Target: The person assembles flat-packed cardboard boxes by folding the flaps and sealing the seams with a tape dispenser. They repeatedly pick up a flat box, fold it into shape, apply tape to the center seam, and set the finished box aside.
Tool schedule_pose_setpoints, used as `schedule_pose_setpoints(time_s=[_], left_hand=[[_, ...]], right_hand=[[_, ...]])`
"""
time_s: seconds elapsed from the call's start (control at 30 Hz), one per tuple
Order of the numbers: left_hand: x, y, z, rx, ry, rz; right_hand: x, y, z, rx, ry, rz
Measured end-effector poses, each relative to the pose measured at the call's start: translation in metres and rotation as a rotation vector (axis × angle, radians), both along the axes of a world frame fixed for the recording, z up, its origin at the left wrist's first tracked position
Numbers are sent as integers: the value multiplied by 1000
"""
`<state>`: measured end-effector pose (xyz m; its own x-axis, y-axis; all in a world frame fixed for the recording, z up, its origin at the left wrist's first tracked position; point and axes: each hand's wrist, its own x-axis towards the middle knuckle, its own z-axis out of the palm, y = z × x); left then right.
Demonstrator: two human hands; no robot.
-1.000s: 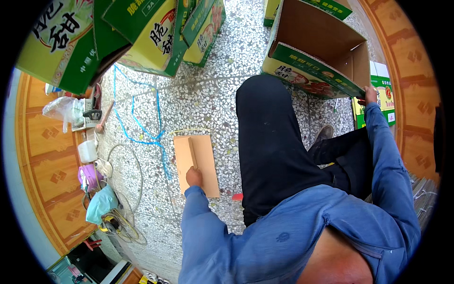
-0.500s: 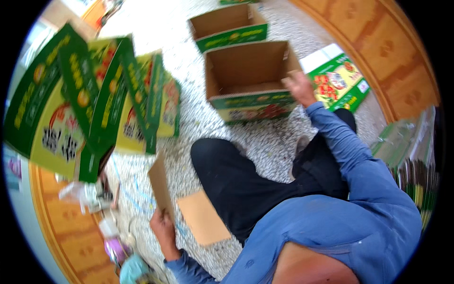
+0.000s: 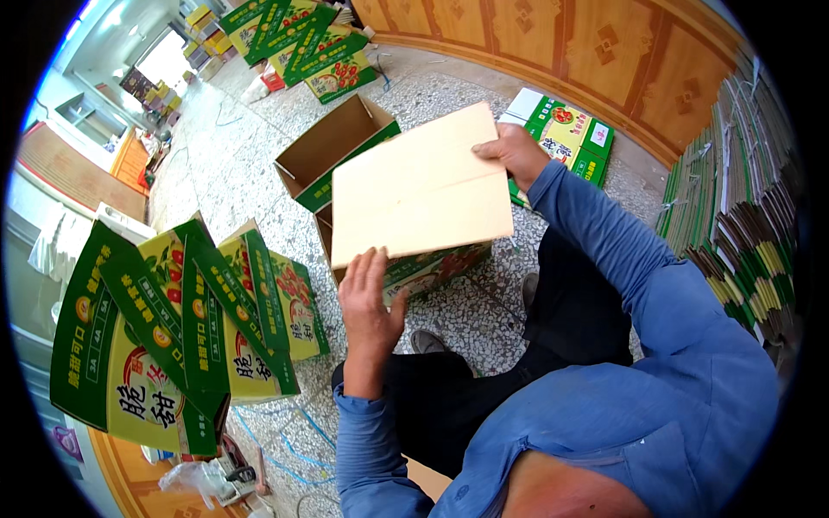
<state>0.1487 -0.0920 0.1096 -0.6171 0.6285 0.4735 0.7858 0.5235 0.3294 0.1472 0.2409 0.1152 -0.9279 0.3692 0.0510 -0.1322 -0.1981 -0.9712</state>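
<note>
Plain tan cardboard sheet is the main thing here; it sits tilted over the mouth of the open green-and-yellow box, hiding most of the inside; can't tell whether it's actually resting on the rim. The right hand has the sheet pinched near its far right corner, thumb on top; the left hand has its fingers against the near left corner, hand mostly spread, and I can't tell if anything's gripped there. My guess on handling: light, fairly stiff, not very slippery, but it'd bow along that faint line and the corners would crush easily; I'd hold opposite edges, fingers flat, rather than squeeze one corner hard.

Going outward from that box: a second open box is just beyond it; a flat printed carton lies on the floor past its right end; overlapping printed boxes stand to its left; more boxes are piled well beyond it; tied bundles of flattened cartons are off to its far right; blue string and another tan piece are on its near side, the latter mostly hidden by the left arm.
</note>
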Motion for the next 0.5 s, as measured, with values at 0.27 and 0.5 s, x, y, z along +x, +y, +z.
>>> schedule_pose_setpoints(time_s=[0.27,0.5], left_hand=[[-95,-50,-67,365,-423,359],[-147,-59,-109,552,-682,503]], right_hand=[[-48,78,-44,165,-223,3],[-122,59,-104,435,-492,97]])
